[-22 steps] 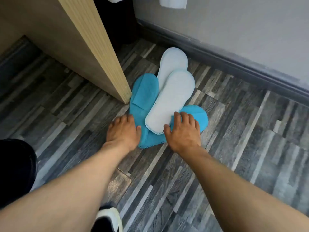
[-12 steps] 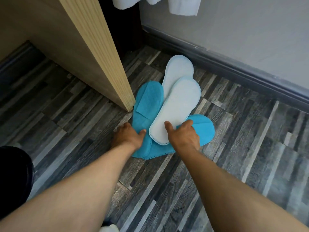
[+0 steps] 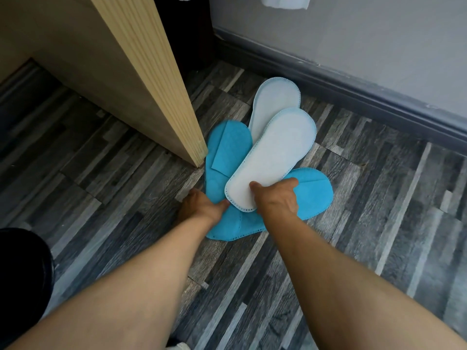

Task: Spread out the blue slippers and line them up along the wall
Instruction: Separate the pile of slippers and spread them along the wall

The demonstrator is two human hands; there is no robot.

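Observation:
Several flat blue slippers lie fanned in an overlapping pile on the floor. Two lie sole-up, showing white soles: the top one (image 3: 274, 157) and one behind it (image 3: 275, 99). Two lie blue side up: the left one (image 3: 227, 150) and the right one (image 3: 314, 193). My right hand (image 3: 275, 198) pinches the heel of the top white-soled slipper, thumb on the sole. My left hand (image 3: 199, 207) grips the heel end of the left blue slipper, its fingers curled at the edge. The wall (image 3: 379, 46) with its dark baseboard (image 3: 353, 94) runs behind the pile.
A light wooden cabinet panel (image 3: 151, 79) ends right beside the left blue slipper. White cloth (image 3: 285, 1) hangs from above at the wall. The floor is grey wood-pattern planks (image 3: 379, 223). A dark shape (image 3: 22, 269) sits at the lower left.
Both hands went from lying flat at the heel ends of the pile to closing on the slippers. The right hand's thumb now lies on the top white sole.

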